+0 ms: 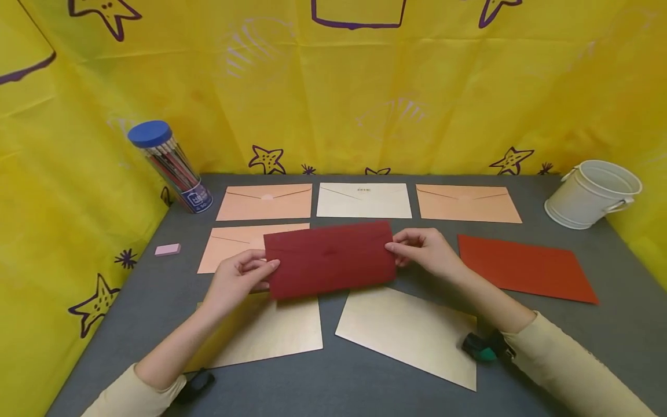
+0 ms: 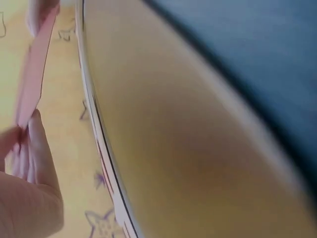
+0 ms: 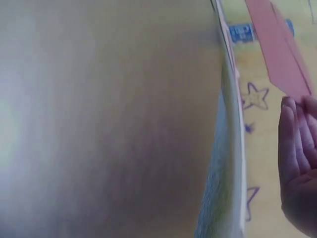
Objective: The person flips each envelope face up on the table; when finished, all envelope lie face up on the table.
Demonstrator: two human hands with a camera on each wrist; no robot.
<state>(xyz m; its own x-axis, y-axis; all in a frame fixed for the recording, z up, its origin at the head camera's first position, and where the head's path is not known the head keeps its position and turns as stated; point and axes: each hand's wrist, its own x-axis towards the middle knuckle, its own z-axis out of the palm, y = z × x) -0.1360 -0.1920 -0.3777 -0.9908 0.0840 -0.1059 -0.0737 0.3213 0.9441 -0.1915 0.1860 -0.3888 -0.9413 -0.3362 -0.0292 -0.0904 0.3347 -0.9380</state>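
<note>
A dark red envelope [image 1: 330, 260] is held above the table between both hands. My left hand [image 1: 242, 275] pinches its left edge, thumb on the near face. At the opposite edge, my right hand [image 1: 424, 249] pinches with thumb and fingers. Both wrist views show the envelope edge-on as a pinkish strip, with the left hand [image 2: 34, 183] and the right hand [image 3: 299, 163] at its ends. Below it lie two gold envelopes, one on the left [image 1: 276, 333] and one on the right [image 1: 411, 336]. It partly covers a peach envelope [image 1: 229, 249] behind it.
Along the back lie a peach envelope [image 1: 266, 202], a white envelope [image 1: 365, 202] and another peach envelope [image 1: 466, 204]. An orange-red envelope [image 1: 528, 269] is at the right. A pencil tub [image 1: 174, 168] and pink eraser [image 1: 167, 249] stand left, a white bucket [image 1: 589, 197] right.
</note>
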